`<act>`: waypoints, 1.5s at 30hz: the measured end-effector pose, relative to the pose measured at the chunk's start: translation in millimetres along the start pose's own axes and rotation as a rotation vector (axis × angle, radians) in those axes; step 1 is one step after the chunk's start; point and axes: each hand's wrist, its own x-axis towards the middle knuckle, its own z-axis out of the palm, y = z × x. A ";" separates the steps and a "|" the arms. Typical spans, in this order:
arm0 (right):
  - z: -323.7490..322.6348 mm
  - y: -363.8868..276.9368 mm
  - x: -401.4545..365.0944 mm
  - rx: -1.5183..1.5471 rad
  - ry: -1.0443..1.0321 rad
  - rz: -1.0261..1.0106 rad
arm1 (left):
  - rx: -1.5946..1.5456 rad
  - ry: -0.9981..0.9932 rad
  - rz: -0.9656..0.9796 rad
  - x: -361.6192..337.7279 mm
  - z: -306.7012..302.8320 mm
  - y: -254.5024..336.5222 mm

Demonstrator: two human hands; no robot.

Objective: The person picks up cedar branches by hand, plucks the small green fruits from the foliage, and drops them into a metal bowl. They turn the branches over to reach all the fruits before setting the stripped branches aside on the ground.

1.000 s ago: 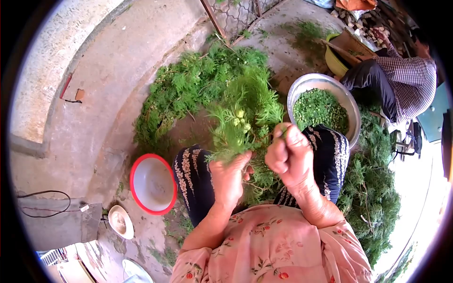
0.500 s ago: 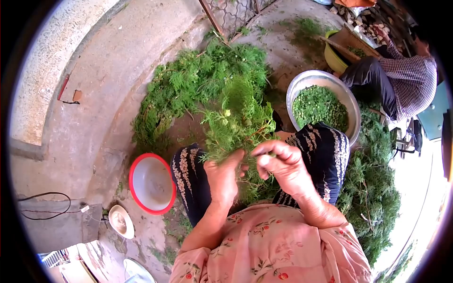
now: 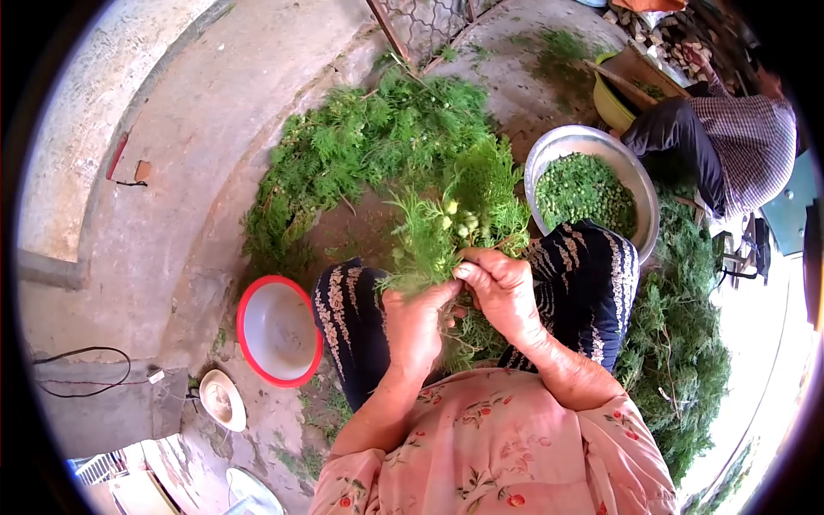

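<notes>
A feathery green conifer branch [image 3: 421,232] with several pale round cones [image 3: 459,221] stands up between my hands, above my lap. My left hand [image 3: 416,326] is closed around its lower part, the thumb pointing toward the other hand. Close beside it, my right hand [image 3: 502,296] pinches the branch just below the cones, thumb and forefinger together. The fingertips of the two hands nearly meet, and whatever lies right between them is partly hidden. A metal basin [image 3: 645,184] holding many small green cones [image 3: 588,193] sits beyond my right knee.
Cut branches [image 3: 343,154] lie heaped on the ground ahead, and another heap [image 3: 674,369] is at my right. A red-rimmed bowl [image 3: 243,330] stands by my left knee, near a straw hat [image 3: 225,403]. Another person [image 3: 738,146] sits at upper right beside a yellow-green tub [image 3: 609,107].
My right hand has come in toward the left one, its parted thumb and finger now closed on the branch. The branch top has swung slightly right.
</notes>
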 end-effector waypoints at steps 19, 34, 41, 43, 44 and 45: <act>4.8 4.3 4.0 -0.267 -0.043 -0.166 | 0.150 -0.074 0.243 5.8 -3.4 -14.1; -77.8 -21.1 43.3 0.705 0.300 0.170 | 0.061 0.009 -0.111 6.1 -20.6 -17.1; -227.6 41.8 78.9 0.989 0.635 -0.048 | -0.065 -0.156 -0.127 8.3 -22.2 -16.4; -226.9 34.6 73.3 0.973 0.778 0.024 | -0.074 -0.153 -0.161 8.0 -18.7 -12.8; -222.8 35.4 70.5 0.940 0.718 0.012 | -0.079 -0.149 -0.179 7.1 -16.1 -9.1; -220.1 36.8 67.3 0.908 0.660 0.001 | -0.044 -0.143 -0.152 4.6 -9.6 -1.8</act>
